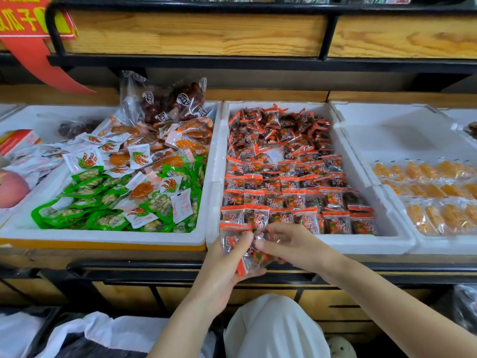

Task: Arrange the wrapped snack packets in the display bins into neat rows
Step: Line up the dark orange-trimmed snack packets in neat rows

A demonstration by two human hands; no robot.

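Left hand (219, 264) cups a small stack of orange-edged snack packets (245, 254) just in front of the near rim of the middle bin (366, 241). The right hand (291, 244) pinches a wrapper at the top of that stack, fingers curled. In the bin, neat rows (296, 200) fill the near half — the loose heap (278, 127) at the back is not yet sorted. Packets look light and soft, with crinkly film — probably slippery, easy to fan out or drop. Best hold: the crimped orange end seal, thumb and forefinger, one at a time. The left bin (103, 237) holds a jumble of mixed packets.
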